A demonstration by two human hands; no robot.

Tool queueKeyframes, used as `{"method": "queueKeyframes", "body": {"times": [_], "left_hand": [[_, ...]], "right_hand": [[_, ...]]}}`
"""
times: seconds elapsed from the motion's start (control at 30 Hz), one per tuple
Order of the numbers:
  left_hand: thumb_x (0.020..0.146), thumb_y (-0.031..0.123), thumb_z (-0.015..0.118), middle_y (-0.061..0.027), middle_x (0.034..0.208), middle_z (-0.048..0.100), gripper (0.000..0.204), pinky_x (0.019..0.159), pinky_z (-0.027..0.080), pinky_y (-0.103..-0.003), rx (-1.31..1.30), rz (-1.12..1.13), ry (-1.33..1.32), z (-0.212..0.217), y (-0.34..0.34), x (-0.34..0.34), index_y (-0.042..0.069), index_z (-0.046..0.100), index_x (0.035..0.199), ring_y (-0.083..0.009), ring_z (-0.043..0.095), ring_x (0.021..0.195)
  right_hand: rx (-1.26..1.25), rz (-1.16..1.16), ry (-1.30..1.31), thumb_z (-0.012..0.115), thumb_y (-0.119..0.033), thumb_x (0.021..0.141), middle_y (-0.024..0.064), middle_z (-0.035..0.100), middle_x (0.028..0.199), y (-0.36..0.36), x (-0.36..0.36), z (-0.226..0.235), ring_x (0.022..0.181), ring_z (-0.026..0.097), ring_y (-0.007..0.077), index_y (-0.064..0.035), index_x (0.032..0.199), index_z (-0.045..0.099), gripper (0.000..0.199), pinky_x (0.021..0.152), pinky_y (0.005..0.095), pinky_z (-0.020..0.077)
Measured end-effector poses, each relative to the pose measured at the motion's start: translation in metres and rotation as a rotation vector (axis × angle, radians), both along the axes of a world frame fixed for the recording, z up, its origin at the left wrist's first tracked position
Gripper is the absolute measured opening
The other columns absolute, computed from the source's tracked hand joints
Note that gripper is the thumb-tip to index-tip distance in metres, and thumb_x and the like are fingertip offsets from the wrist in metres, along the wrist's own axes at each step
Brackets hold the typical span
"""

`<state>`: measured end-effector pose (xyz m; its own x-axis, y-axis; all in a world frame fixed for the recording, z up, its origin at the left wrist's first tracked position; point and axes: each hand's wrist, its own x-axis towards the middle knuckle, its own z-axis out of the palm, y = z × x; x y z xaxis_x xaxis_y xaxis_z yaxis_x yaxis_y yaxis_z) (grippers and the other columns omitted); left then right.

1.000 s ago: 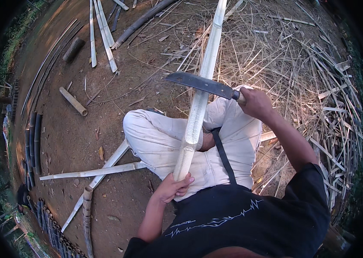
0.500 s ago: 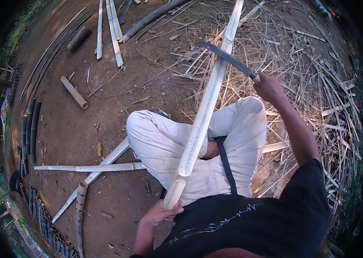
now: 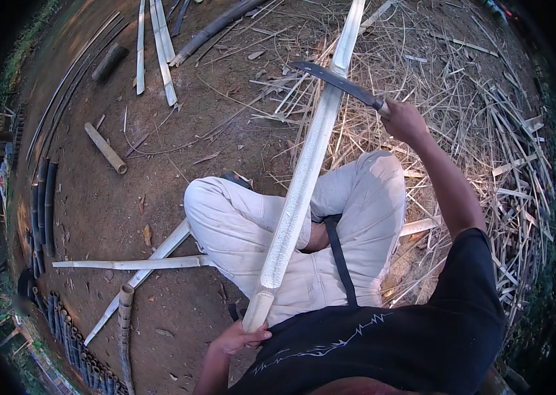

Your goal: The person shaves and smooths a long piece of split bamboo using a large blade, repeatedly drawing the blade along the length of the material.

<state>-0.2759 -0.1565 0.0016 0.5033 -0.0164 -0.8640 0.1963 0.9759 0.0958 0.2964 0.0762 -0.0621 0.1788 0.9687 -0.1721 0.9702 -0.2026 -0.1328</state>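
Head view: a long pale split-bamboo strip (image 3: 298, 187) is laid across the pale-trousered lap (image 3: 365, 227), its near end gripped by the left hand (image 3: 242, 338). A dark-bladed, pale-handled knife (image 3: 338, 82) is held over it by the right hand (image 3: 404, 123). Probably light, stiff, sharp-edged, the strip is best gripped endwise.

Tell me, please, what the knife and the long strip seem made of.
Knife blade: apparently steel, thin, dark grey and dull. Its handle: perhaps wood, pale tan, though the right hand hides most. Long strip: likely split bamboo, pale, with a rough face and node ridges across it.
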Motion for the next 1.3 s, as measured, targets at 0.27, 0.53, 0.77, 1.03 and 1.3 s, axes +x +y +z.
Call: {"method": "queueKeyframes", "body": {"times": [0.27, 0.53, 0.77, 1.03, 1.3], "left_hand": [[0.084, 0.012, 0.08, 0.0069, 0.067, 0.046, 0.026, 0.049, 0.029, -0.023, -0.018, -0.043, 0.07, 0.004, 0.002, 0.001, 0.012, 0.054, 0.085, -0.0048, 0.039, 0.054], [0.087, 0.006, 0.075, 0.0043, 0.065, 0.048, 0.025, 0.048, 0.031, -0.023, -0.014, -0.03, 0.01, -0.008, 0.003, -0.007, 0.012, 0.052, 0.085, -0.0059, 0.041, 0.053], [0.087, 0.005, 0.075, 0.0051, 0.065, 0.047, 0.026, 0.048, 0.03, -0.023, 0.043, -0.05, 0.029, -0.008, 0.015, -0.008, 0.013, 0.05, 0.084, -0.0055, 0.041, 0.053], [0.085, 0.003, 0.076, 0.0054, 0.066, 0.047, 0.029, 0.048, 0.028, -0.023, 0.026, -0.071, 0.04, 0.0, 0.022, 0.002, 0.013, 0.049, 0.083, -0.0049, 0.038, 0.052], [0.083, 0.003, 0.078, 0.0049, 0.068, 0.047, 0.03, 0.048, 0.028, -0.023, -0.008, -0.025, -0.024, -0.002, 0.019, 0.003, 0.013, 0.05, 0.085, -0.0053, 0.038, 0.053]], "right_hand": [[0.006, -0.038, 0.009, 0.065, -0.023, 0.086, 0.0185, 0.069, 0.083, 0.027, 0.012, -0.018, 0.078, 0.068, 0.039, -0.005, 0.097, 0.06, 0.022, 0.075, 0.0498, 0.055], [0.055, 0.101, 0.012, 0.066, -0.024, 0.084, 0.0159, 0.068, 0.079, 0.003, 0.011, -0.025, 0.075, 0.068, 0.0375, -0.0095, 0.097, 0.06, 0.02, 0.073, 0.0495, 0.0539], [0.124, 0.149, 0.054, 0.069, -0.024, 0.082, 0.0158, 0.066, 0.074, -0.006, -0.015, -0.007, 0.074, 0.068, 0.037, -0.0092, 0.094, 0.058, 0.022, 0.071, 0.0493, 0.054], [0.099, -0.011, 0.065, 0.066, -0.022, 0.083, 0.0199, 0.068, 0.08, 0.022, 0.023, -0.029, 0.079, 0.068, 0.0381, -0.0045, 0.097, 0.06, 0.024, 0.077, 0.0502, 0.0544], [0.027, -0.138, 0.078, 0.067, -0.024, 0.083, 0.0174, 0.069, 0.083, 0.027, 0.028, -0.041, 0.079, 0.069, 0.0365, -0.0067, 0.099, 0.059, 0.025, 0.075, 0.0492, 0.0549]]}}
